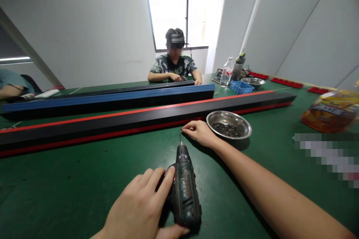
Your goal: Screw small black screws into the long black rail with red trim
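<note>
Green tabletop [70,190] is filling most of the frame, with a bright window [168,11] glowing at top center. Left hand [137,203] is gripping a black power drill [186,194] at bottom center, fingers clamping around its body, bit [181,138] pointing up-frame. Right hand [200,132] is reaching to the bit's tip at mid-frame, thumb and index pressing together there; too small to tell whether they are pinching anything. Steel bowl [247,136] of small dark pieces [227,129] is sitting just beside that hand, right of center. Long black bar with red edges [134,121] is lying across from left edge to upper right; blue-topped bar [112,96] is lying behind it. Co-worker [174,63] is sitting at upper center, hands working on a dark piece. Blue basket [241,87] and clear bottle [226,73] are standing upper right; yellow-orange bag [331,112] is blurring at right edge.
</note>
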A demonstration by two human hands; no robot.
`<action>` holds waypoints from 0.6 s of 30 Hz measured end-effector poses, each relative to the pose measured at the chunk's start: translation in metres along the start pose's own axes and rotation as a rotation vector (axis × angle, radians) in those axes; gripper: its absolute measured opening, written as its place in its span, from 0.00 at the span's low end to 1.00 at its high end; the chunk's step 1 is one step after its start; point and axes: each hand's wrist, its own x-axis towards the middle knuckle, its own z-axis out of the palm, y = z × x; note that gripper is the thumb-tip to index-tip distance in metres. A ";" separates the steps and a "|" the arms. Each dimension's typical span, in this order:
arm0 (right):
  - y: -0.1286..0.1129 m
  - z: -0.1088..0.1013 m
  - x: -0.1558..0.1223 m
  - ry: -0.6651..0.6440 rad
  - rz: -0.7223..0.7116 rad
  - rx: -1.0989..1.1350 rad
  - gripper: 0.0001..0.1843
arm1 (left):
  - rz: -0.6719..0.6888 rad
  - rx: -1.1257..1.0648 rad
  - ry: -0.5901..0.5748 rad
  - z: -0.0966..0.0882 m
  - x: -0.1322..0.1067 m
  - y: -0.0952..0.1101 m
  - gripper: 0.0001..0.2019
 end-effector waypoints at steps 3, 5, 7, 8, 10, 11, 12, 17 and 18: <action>-0.001 0.001 0.000 0.002 0.001 0.001 0.10 | -0.002 0.001 -0.005 0.000 0.000 0.000 0.45; -0.002 0.002 -0.001 0.008 0.007 0.003 0.10 | 0.001 0.007 -0.012 0.000 0.000 -0.001 0.45; -0.004 0.002 -0.001 0.014 0.015 0.006 0.10 | 0.002 0.013 -0.018 -0.001 0.000 -0.001 0.45; -0.005 0.002 -0.001 0.017 0.019 0.006 0.10 | 0.002 0.016 -0.019 -0.001 0.000 -0.001 0.45; -0.006 0.002 -0.002 0.021 0.029 0.005 0.10 | 0.001 0.022 -0.019 -0.002 0.001 0.000 0.46; -0.006 0.003 -0.001 0.022 0.033 0.006 0.11 | 0.001 0.025 -0.019 -0.002 0.002 0.000 0.46; -0.006 0.003 -0.001 0.024 0.037 0.007 0.11 | 0.001 0.029 -0.018 -0.003 0.002 0.000 0.46; 0.000 0.008 0.001 0.032 0.048 0.082 0.12 | 0.011 0.045 -0.013 -0.002 0.002 0.001 0.46; 0.001 0.009 0.002 0.018 0.058 0.129 0.14 | 0.009 0.047 -0.010 -0.001 0.001 0.001 0.46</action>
